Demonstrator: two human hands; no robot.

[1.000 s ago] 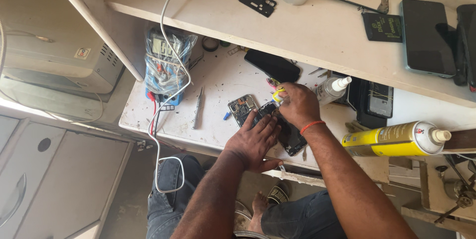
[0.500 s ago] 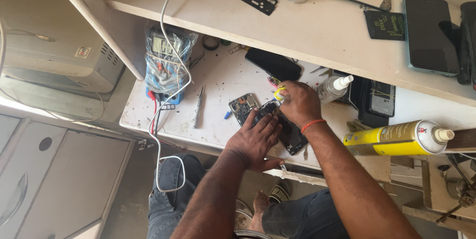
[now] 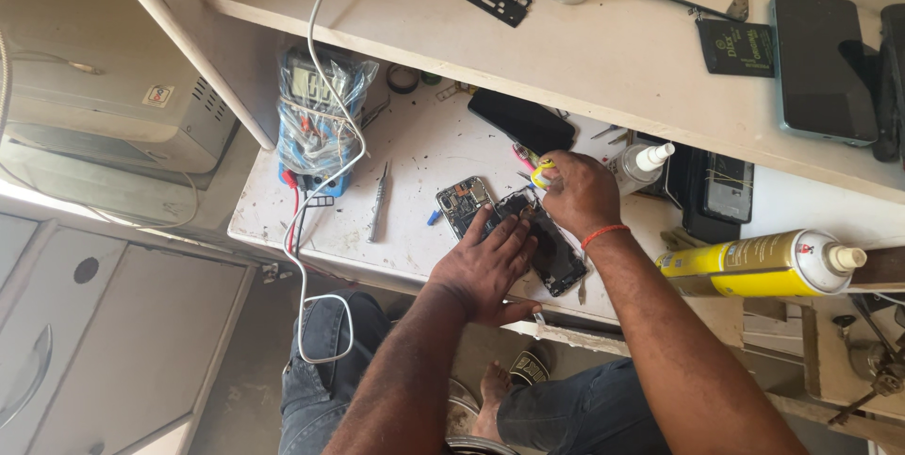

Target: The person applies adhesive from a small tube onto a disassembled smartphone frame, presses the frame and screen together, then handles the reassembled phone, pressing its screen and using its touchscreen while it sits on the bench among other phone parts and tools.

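Note:
An opened dark phone [image 3: 556, 257] with its insides exposed lies on the white worktable [image 3: 415, 163]. My left hand [image 3: 485, 266] rests flat on it, fingers spread, pressing it down. My right hand [image 3: 577, 193] is closed around a small tool with a yellow handle [image 3: 541, 172], its tip pointing down at the phone's upper end. A removed phone part with a circuit board [image 3: 464, 200] lies just left of the phone. An orange band circles my right wrist.
Metal tweezers [image 3: 379, 202] lie left of the phone. A multimeter in a plastic bag [image 3: 316, 106], a black phone [image 3: 520, 120], a small white bottle [image 3: 636, 165], a yellow spray can [image 3: 764, 264]. The upper shelf [image 3: 603, 49] holds a cup, phones and frames.
Both hands stay on the opened phone; my right hand with the yellow tool has shifted only slightly. The view has barely moved.

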